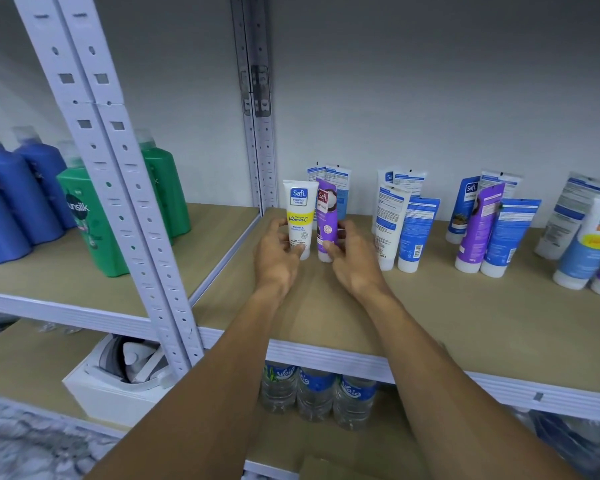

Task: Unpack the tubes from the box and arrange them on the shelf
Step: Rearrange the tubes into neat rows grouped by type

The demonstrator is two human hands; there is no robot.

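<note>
Head view, the only one. Both arms reach forward onto the shelf (361,306), toward its back left corner beside the rear upright post (262,150).

Left hand (278,252): fingers curled round the lower body of the white tube (300,218) (yellow band, label facing the camera), thumb tip on its front near the cap. Closed on it, from the tube's left side.

Right hand (352,259): fingers wrapped behind the purple tube (326,220), thumb on the front low down. Closed on it, from the tube's right side.

Both tubes stand cap-down, crimped end up, long axis near vertical; the purple one tilts slightly toward the white one at its top. They stand just beside each other, and whether they touch I cannot tell. Caps look to be on or very near the shelf board. Behind them, against the back wall, another pair of tubes (331,188) stands in blue and white.

The relation that matters: each tube sits directly ahead of its own hand, held low, so the top is free to tip. Release wants the caps flat on the board first (judgement, not seen).

Further right along the shelf stand more tube clusters (406,230), some leaning on each other. The box is not in view.

Left bay holds blue and green bottles (84,216); water bottles (316,393) stand on the shelf below.
</note>
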